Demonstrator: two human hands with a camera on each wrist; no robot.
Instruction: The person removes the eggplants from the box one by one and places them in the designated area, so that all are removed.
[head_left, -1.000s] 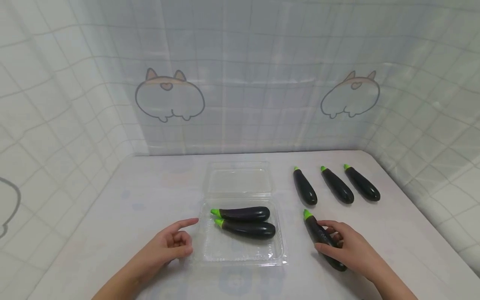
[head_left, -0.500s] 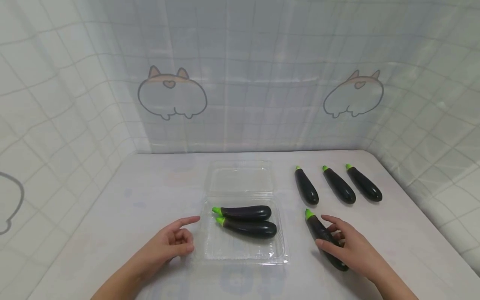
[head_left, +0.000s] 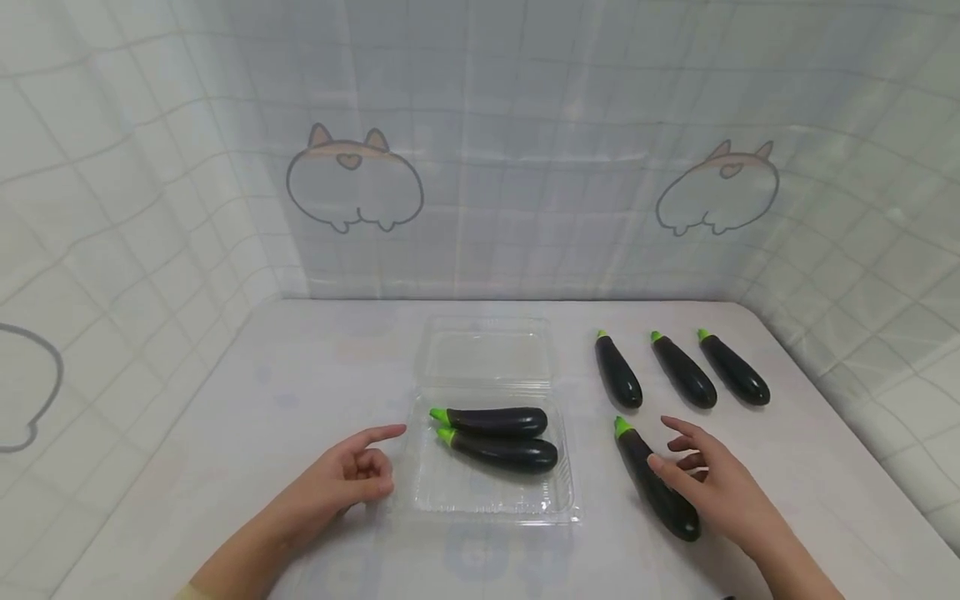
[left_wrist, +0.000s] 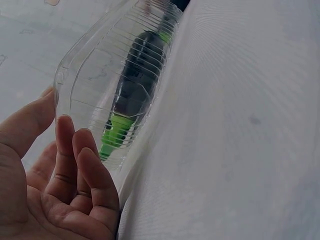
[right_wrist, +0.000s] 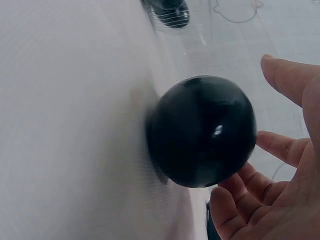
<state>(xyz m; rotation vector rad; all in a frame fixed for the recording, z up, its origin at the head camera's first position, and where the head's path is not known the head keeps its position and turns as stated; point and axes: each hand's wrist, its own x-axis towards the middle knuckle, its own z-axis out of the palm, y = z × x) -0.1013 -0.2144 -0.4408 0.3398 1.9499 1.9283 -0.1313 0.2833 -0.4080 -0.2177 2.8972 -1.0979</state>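
Beside the right side of a clear plastic clamshell box (head_left: 495, 500), a dark eggplant (head_left: 660, 492) with a green stem end lies on the table. My right hand (head_left: 712, 479) is just right of it, fingers spread and the thumb over its side in the head view. In the right wrist view, the rounded end of that eggplant (right_wrist: 202, 132) shows between thumb and fingers. My left hand (head_left: 348, 471) is at the box's left edge, index finger extended and the others loosely bent, fingertips right at the rim. Inside the box lie two eggplants (head_left: 498, 422), side by side, stems left.
Three more eggplants (head_left: 619, 371) lie in a slanted row at the back right of the white-covered table (head_left: 315, 358). The box's lid (head_left: 487, 357) is folded back, away from me. Grid-patterned curtains (head_left: 480, 208) with dog drawings surround the table.
My right hand has loosened from the eggplant, its fingers lifting and spreading to the right. The eggplant stays on the table. My left hand stays by the box; the head view has shifted slightly.
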